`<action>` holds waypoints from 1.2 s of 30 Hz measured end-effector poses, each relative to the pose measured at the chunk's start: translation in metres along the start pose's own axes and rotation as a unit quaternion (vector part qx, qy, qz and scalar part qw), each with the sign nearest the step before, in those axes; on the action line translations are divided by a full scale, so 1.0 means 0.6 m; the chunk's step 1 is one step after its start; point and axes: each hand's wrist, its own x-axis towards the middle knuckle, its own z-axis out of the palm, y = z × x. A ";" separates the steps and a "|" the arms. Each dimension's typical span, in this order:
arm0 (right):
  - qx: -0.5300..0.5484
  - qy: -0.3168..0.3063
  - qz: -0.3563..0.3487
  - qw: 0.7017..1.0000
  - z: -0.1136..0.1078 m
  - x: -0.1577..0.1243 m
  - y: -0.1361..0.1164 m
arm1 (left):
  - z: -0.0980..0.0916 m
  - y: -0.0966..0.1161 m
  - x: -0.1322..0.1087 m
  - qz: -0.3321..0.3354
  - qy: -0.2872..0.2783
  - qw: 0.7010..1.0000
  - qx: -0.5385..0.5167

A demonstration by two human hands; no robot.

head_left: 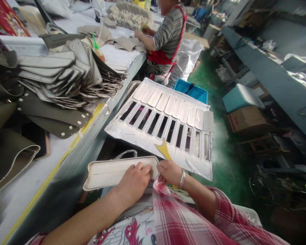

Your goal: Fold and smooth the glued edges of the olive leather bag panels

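Note:
A long cream panel (109,174) with a thin dark edge, rounded at its right end and notched at its left, is held low in front of my body. My left hand (136,182) grips it near the right end, fingers bent over its pale face. At that end's rim, my right hand (168,172) pinches with curled fingers; its fingertips are partly hidden. A flat yellow tool with a forked, flared end (163,150) sticks up behind my right hand, and whether the hand holds it is unclear. Just beyond lies a white slatted rack (140,131).
Several similar pale panels (175,107) lie in a row on the rack. At left, a table (66,163) bears piled panels (51,76) and a green-tipped bottle (98,51). A co-worker (165,37) works beyond. A blue crate (191,91) stands behind the rack.

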 end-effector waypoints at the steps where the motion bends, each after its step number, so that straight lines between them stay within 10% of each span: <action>1: 0.004 0.001 0.002 1.000 0.001 0.000 -0.001 | 0.000 -0.001 0.000 0.001 0.001 1.000 0.000; 18: -0.116 0.109 -0.103 0.982 0.009 -0.004 0.013 | -0.004 -0.003 0.002 0.006 -0.011 1.000 0.013; 22: 0.041 -0.015 -0.072 0.996 -0.009 0.011 0.028 | -0.003 -0.009 0.000 0.008 -0.004 1.000 0.008; 28: 0.313 -0.199 -0.033 0.928 -0.029 0.049 0.071 | -0.003 -0.014 0.000 0.010 0.010 1.000 -0.006; 36: 0.145 -0.067 0.001 0.987 -0.012 0.048 0.016 | -0.008 -0.019 0.003 0.004 0.001 1.000 -0.005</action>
